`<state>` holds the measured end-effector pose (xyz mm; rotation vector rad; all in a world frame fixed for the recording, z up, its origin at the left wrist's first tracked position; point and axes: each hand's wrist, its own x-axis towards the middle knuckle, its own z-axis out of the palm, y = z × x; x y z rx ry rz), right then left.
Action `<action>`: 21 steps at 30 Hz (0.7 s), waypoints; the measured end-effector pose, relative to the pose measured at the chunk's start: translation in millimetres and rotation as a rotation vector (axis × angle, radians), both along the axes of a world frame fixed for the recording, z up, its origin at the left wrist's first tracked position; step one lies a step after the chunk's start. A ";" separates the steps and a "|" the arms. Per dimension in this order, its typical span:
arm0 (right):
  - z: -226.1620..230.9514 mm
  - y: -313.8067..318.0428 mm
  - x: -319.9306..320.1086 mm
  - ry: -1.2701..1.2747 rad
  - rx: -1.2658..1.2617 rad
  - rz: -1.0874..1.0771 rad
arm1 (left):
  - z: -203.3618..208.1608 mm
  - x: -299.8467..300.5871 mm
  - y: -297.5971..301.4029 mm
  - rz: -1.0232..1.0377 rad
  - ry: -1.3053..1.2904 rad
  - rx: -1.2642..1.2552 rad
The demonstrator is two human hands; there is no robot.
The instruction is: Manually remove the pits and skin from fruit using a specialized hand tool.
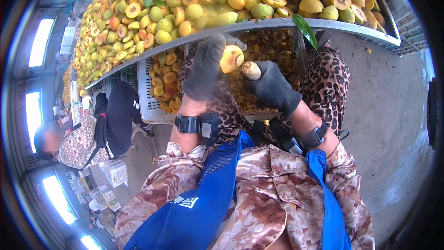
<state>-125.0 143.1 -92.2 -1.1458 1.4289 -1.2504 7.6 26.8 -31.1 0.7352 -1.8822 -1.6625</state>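
Note:
My left hand [203,67], in a dark grey glove, holds a yellow peach [230,60] just in front of the metal tray's edge. My right hand [274,88], also gloved, is closed around a tool with a thick, pale, rough handle [251,70]. A thin curved blade or loop seems to run from the handle's end to the peach; its exact shape is hard to make out. Both hands are close together above my lap. Below them, a container of brownish-yellow peach pieces [273,46] shows between my knees.
A large metal-edged tray [277,23] heaped with peaches spans the far side. A green leaf [304,31] hangs over its rim. A white crate [149,95] holding peach halves stands below, to the left. Another person [88,134] sits at the left. Grey floor [377,106] lies at the right.

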 end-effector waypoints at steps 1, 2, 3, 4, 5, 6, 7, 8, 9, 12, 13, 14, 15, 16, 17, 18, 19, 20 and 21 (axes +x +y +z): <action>0.6 -0.2 -0.6 -0.062 -0.022 -0.022 | -0.7 -0.2 -1.8 0.000 0.000 0.003; 1.0 -0.3 0.4 -0.067 -0.016 -0.021 | -0.6 1.0 -3.1 -0.021 -0.026 -0.051; 1.0 -1.8 0.6 -0.068 0.027 0.014 | -0.3 1.8 -3.4 -0.041 -0.053 -0.105; 0.6 -3.4 0.7 -0.070 0.070 0.049 | 0.5 2.5 -2.8 -0.040 -0.059 -0.099; -0.7 -4.4 -0.8 -0.073 0.076 0.051 | 4.3 0.7 -0.7 -0.051 -0.075 -0.073; -2.6 -5.3 -2.9 -0.065 0.074 0.087 | 5.7 0.2 0.7 -0.063 -0.091 -0.047; -3.7 -4.8 -4.1 -0.056 0.072 0.124 | 3.2 2.4 -0.3 -0.060 -0.094 -0.041; -1.9 -4.3 -5.7 -0.058 0.074 0.127 | 2.3 4.5 -3.3 -0.059 -0.124 -0.094; 1.9 -3.4 -8.0 -0.091 0.116 0.186 | 1.9 6.2 -4.4 -0.059 -0.153 -0.147; 5.6 -1.6 -10.9 -0.085 0.161 0.266 | 8.6 7.0 11.0 0.012 -0.180 -0.202; 5.4 -0.6 -10.6 -0.041 0.160 0.285 | 7.1 7.7 9.1 0.012 -0.182 -0.199; 5.8 -0.6 -10.0 -0.041 0.160 0.286 | 5.3 7.8 3.6 -0.054 -0.164 -0.176; 6.1 -0.5 -9.2 -0.069 0.196 0.297 | 4.0 8.1 0.3 -0.120 -0.145 -0.153; 6.1 -0.2 -8.5 -0.097 0.232 0.308 | 1.9 7.9 0.6 -0.120 -0.145 -0.152; 0.2 -0.3 -7.5 -0.096 0.233 0.306 | -0.6 5.1 2.0 -0.087 -0.137 -0.105; -9.4 -0.9 -5.2 -0.027 0.154 0.272 | -3.1 3.5 2.3 -0.055 -0.128 -0.057; -16.0 -1.2 -4.3 0.043 0.075 0.238 | -8.8 4.2 -0.3 -0.057 -0.126 -0.056; -13.2 -2.1 -3.5 0.046 0.071 0.241 | -15.6 8.0 -3.4 -0.049 -0.187 -0.145; -8.7 -3.0 -3.0 0.056 0.121 0.234 | -21.6 12.8 -5.1 -0.040 -0.248 -0.234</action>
